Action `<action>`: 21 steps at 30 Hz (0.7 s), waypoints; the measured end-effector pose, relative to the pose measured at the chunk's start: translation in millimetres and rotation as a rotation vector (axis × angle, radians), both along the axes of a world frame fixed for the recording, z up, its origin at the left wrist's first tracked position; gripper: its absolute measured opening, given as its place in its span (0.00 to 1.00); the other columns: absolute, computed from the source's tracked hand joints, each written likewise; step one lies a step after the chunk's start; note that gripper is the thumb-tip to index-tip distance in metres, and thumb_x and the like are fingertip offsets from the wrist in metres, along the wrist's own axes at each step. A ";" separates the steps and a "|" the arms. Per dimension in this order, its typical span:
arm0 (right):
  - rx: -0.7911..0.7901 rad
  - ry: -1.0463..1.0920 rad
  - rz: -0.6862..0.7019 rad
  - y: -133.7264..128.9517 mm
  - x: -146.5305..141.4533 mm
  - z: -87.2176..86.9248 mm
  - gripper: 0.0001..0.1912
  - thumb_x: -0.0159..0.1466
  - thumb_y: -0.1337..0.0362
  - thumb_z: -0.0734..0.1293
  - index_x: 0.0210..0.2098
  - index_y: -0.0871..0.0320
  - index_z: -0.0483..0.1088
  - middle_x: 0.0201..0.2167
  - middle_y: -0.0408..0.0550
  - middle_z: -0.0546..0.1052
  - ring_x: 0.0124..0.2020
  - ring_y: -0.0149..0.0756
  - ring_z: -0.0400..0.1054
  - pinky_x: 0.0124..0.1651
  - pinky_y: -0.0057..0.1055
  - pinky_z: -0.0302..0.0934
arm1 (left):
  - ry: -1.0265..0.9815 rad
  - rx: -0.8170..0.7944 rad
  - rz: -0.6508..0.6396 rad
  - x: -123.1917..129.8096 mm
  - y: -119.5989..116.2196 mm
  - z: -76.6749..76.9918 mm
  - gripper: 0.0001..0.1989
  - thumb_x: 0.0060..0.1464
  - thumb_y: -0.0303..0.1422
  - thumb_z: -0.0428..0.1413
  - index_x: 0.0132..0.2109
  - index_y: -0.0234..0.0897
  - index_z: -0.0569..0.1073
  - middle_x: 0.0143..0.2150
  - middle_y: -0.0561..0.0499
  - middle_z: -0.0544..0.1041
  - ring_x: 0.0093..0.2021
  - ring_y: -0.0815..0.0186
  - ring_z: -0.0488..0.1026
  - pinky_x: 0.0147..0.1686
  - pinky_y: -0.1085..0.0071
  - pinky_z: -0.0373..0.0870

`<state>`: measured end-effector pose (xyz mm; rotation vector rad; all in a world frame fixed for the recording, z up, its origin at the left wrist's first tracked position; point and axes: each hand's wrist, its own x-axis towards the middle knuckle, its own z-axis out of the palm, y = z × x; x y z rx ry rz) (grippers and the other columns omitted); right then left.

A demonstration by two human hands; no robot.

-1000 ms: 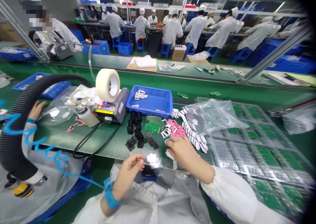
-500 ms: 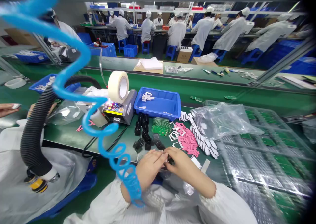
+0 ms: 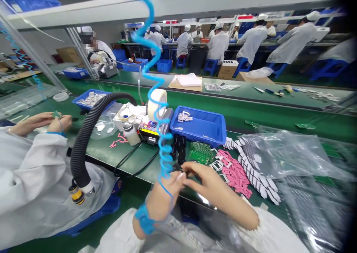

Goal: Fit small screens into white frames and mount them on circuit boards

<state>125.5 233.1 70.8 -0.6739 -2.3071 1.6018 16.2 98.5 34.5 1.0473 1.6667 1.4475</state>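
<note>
Green bench top runs along the workshop, with white-coated people at a far line. Closest to me, the left hand and right hand meet at the bench edge, fingertips bent around a small dark piece. Fingers hide most of it, so I cannot tell which hand bears it or how firmly. I'd judge the step to be close two-handed handling of that piece; any next move calls for a steady pinch and clear sight of its edges. Just beyond lie black parts, green boards and pink pieces, then a blue bin. One blue coiled cord hangs before the left hand.
</note>
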 end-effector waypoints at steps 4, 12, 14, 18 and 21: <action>-0.599 0.065 -0.299 -14.6 -77.8 -11.3 0.08 0.52 0.60 0.70 0.29 0.57 0.72 0.30 0.45 0.75 0.29 0.32 0.67 0.34 0.29 0.61 | -0.522 0.023 0.386 -38.1 -36.8 -6.8 0.09 0.50 0.31 0.58 0.40 0.36 0.79 0.43 0.44 0.80 0.47 0.58 0.75 0.56 0.59 0.64; -0.895 0.100 -0.565 -23.1 -162.4 -43.6 0.14 0.54 0.56 0.70 0.24 0.57 0.62 0.18 0.38 0.65 0.18 0.25 0.58 0.24 0.25 0.58 | -1.296 0.141 0.790 -70.0 -94.8 -31.1 0.20 0.57 0.21 0.47 0.56 0.35 0.66 0.37 0.45 0.81 0.38 0.65 0.78 0.41 0.68 0.75; -0.909 0.121 -0.584 -27.6 -161.4 -39.4 0.14 0.52 0.57 0.71 0.24 0.57 0.63 0.18 0.37 0.64 0.18 0.25 0.56 0.24 0.25 0.56 | -1.331 0.158 0.762 -67.7 -95.1 -28.6 0.20 0.58 0.21 0.47 0.57 0.34 0.65 0.38 0.45 0.81 0.39 0.65 0.78 0.42 0.68 0.75; -0.884 0.190 -0.499 -40.8 -138.5 -20.1 0.14 0.45 0.59 0.75 0.25 0.58 0.68 0.22 0.39 0.68 0.23 0.26 0.59 0.27 0.24 0.56 | -1.396 0.202 0.689 -61.1 -81.4 -17.1 0.15 0.58 0.22 0.47 0.51 0.32 0.70 0.38 0.46 0.81 0.38 0.66 0.78 0.43 0.69 0.74; -0.863 0.196 -0.471 -42.2 -121.1 -11.9 0.15 0.43 0.59 0.76 0.25 0.58 0.70 0.22 0.38 0.69 0.24 0.25 0.60 0.29 0.23 0.56 | -1.426 0.218 0.633 -54.4 -67.3 -8.5 0.12 0.58 0.23 0.48 0.47 0.32 0.72 0.38 0.46 0.81 0.37 0.67 0.78 0.44 0.69 0.73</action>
